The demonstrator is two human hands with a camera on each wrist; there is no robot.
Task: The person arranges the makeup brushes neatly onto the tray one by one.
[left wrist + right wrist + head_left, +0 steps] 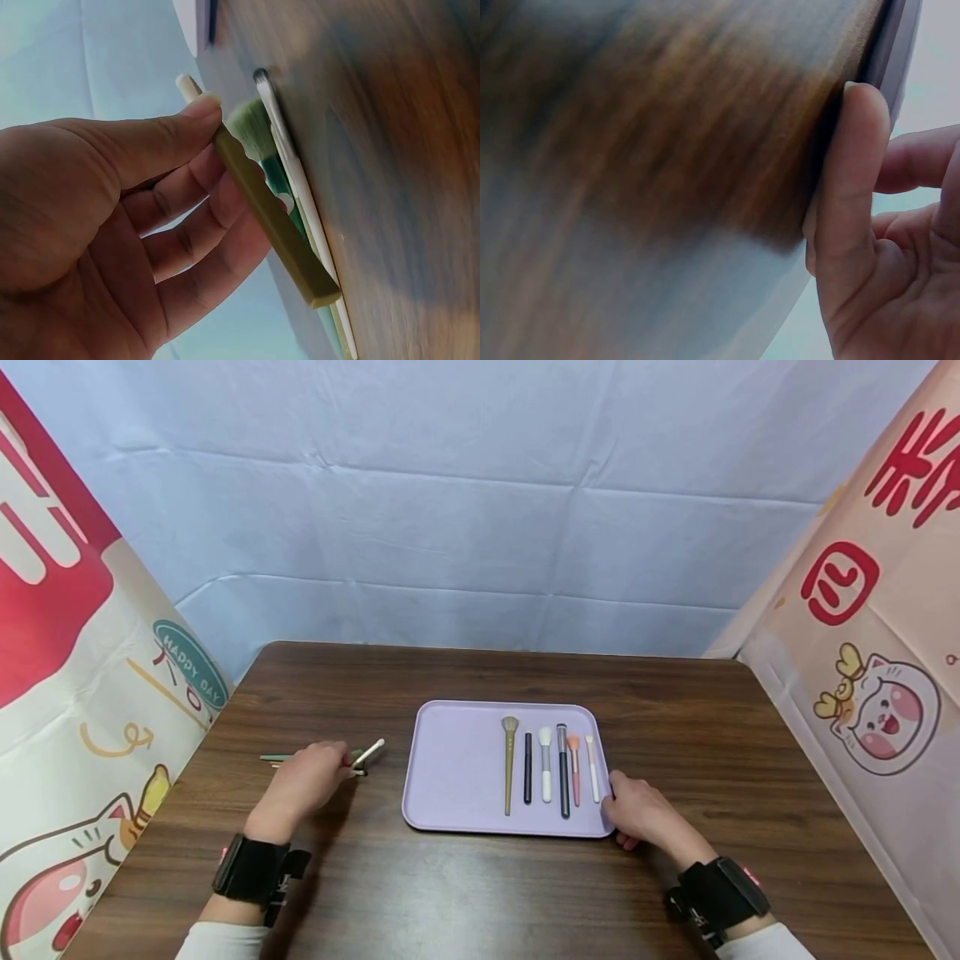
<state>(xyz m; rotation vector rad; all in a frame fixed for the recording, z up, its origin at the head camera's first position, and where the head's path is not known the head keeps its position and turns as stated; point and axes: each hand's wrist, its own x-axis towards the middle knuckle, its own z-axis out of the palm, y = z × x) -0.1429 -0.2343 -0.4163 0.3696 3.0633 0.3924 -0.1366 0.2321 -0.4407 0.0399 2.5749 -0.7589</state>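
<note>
My left hand point(311, 777) pinches a makeup brush point(270, 217) with an olive handle and pale tip between thumb and fingers, above the table's left part. Close beneath lie a green makeup brush point(253, 129) and a slim brush with a pale handle point(304, 184), partly hidden by the hand. At the lower right corner of the lilac tray point(457, 764), my right hand point(641, 810) holds the rim, its thumb along the side. Lined up on the tray's right half are an olive brush point(509, 768), a black stick point(527, 768), a white brush point(545, 768) and several others.
The tray lies on a dark wooden table point(465, 893). A pale blue cloth point(450, 527) hangs behind it, and printed cloths point(52, 777) flank both sides. On the tray's right, a dark brush point(564, 777), a pink brush point(575, 777) and a slim white brush point(593, 777) lie side by side.
</note>
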